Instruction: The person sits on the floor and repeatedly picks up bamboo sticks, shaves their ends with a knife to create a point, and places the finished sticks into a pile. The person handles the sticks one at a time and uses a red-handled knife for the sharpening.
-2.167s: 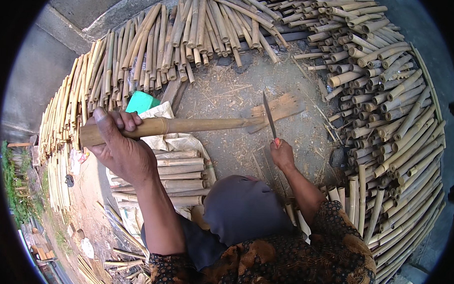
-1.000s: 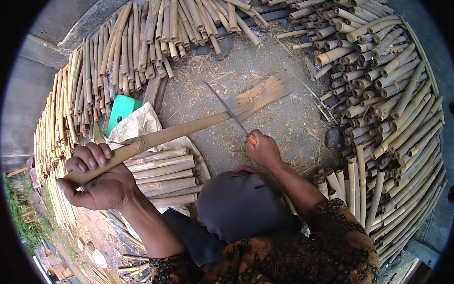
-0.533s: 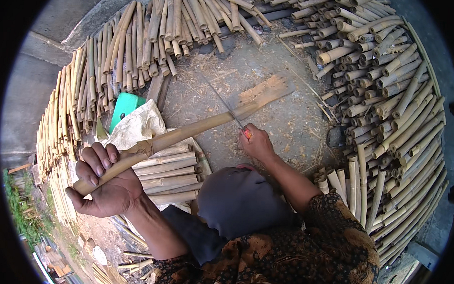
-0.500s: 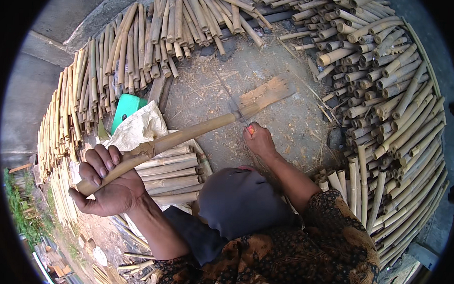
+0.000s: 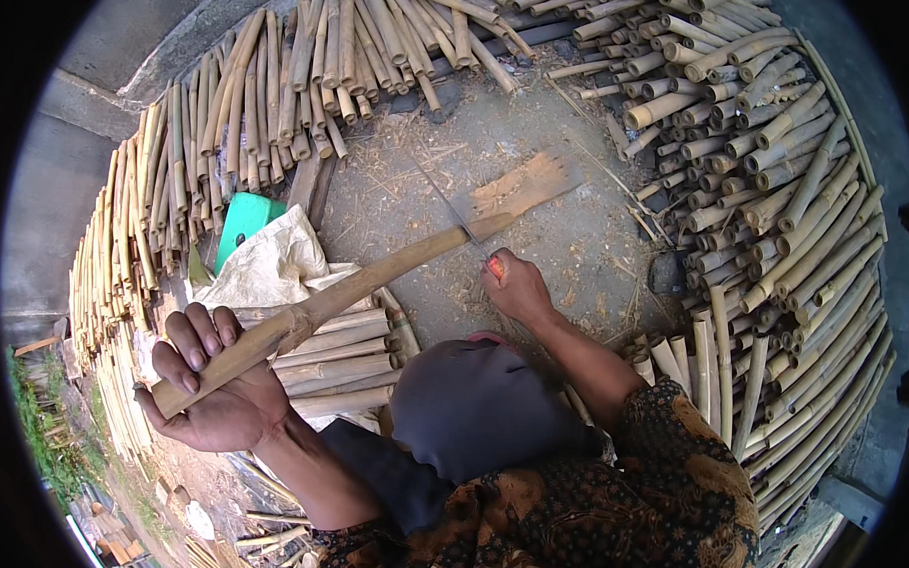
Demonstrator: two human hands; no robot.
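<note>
My left hand [image 5: 225, 396] is closed around the near end of a bamboo pole [image 5: 375, 274], palm beneath and fingers curled over the top. The pole slants away to the right, past a swollen node. Its far end lies over a worn wooden board [image 5: 528, 186] on the ground. In my right hand [image 5: 522, 289] is the red-orange handle of a long, thin-bladed knife [image 5: 444, 196]. The blade crosses the pole near its far end and points away to the left. Whether its edge bites into the bamboo is too small to tell.
Bamboo poles are stacked along the left and back [image 5: 312, 59] and piled high on the right [image 5: 769, 175]. Beside the left forearm lie cut bamboo pieces [image 5: 337, 360], a pale sack [image 5: 280, 258] and a green container [image 5: 246, 227]. Shavings litter the concrete floor [image 5: 398, 192].
My right hand and the knife have shifted slightly nearer me along the cut line. The left hand and pole sit a little lower, and the pole looks slightly turned. The whole view has shifted a little.
</note>
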